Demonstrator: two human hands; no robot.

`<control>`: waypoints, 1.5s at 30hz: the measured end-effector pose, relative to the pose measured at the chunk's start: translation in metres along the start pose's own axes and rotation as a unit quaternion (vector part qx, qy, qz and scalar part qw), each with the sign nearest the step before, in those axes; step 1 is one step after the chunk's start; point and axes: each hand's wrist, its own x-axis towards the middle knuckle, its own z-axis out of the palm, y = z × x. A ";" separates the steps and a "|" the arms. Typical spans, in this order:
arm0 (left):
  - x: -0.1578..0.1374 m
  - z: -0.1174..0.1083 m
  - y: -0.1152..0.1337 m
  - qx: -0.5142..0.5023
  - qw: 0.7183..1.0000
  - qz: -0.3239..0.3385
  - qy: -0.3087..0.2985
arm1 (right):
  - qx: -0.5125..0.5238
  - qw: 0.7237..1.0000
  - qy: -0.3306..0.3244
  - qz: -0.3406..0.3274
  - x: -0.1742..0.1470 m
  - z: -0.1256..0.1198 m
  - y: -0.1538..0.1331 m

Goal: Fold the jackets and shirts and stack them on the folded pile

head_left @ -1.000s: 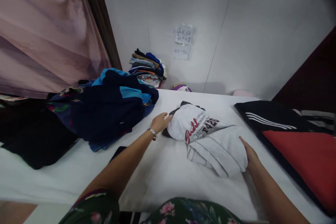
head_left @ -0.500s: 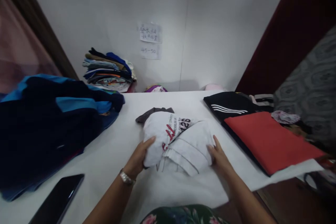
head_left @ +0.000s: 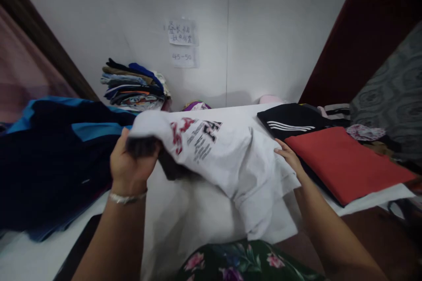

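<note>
A white shirt (head_left: 227, 158) with red and black printed lettering is stretched between my hands above the table. My left hand (head_left: 133, 162), wearing a silvery band at the wrist, grips its left end, where a dark grey part shows underneath. On the other side my right hand (head_left: 290, 158) pinches the shirt's right edge between thumb and fingers. The cloth sags and hangs in folds toward me near the right hand. The fingertips under the fabric are partly hidden.
A navy and light-blue garment pile (head_left: 59, 167) covers the left side, beside a dark phone (head_left: 79, 246). Folded red cloth (head_left: 343, 162) and a black garment with white stripes (head_left: 286, 118) lie right. A clothes stack (head_left: 135, 88) stands behind, near handwritten paper signs (head_left: 183, 44).
The bundled white shirt has been lifted and pulled open sideways. My left hand has moved left and up, my right hand slightly right and up; more lettering shows.
</note>
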 end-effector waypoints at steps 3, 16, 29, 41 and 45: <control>0.014 -0.001 -0.042 -0.034 0.999 -0.033 -0.011 | -0.102 0.991 0.082 -0.015 0.012 0.001 0.024; -0.015 0.022 -0.127 0.254 0.967 -0.014 -0.023 | -0.319 0.890 -0.228 -0.232 -0.084 0.076 0.028; -0.076 0.059 -0.110 0.062 0.978 0.016 -0.199 | -0.184 0.895 -0.363 -0.186 -0.087 0.169 0.049; -0.080 0.041 -0.102 -0.114 0.965 -0.148 -0.183 | -0.052 0.926 -0.372 -0.036 -0.083 0.164 0.065; -0.061 0.003 -0.084 -0.113 0.987 -0.095 -0.058 | 0.092 0.967 -0.232 -0.048 -0.065 0.146 0.037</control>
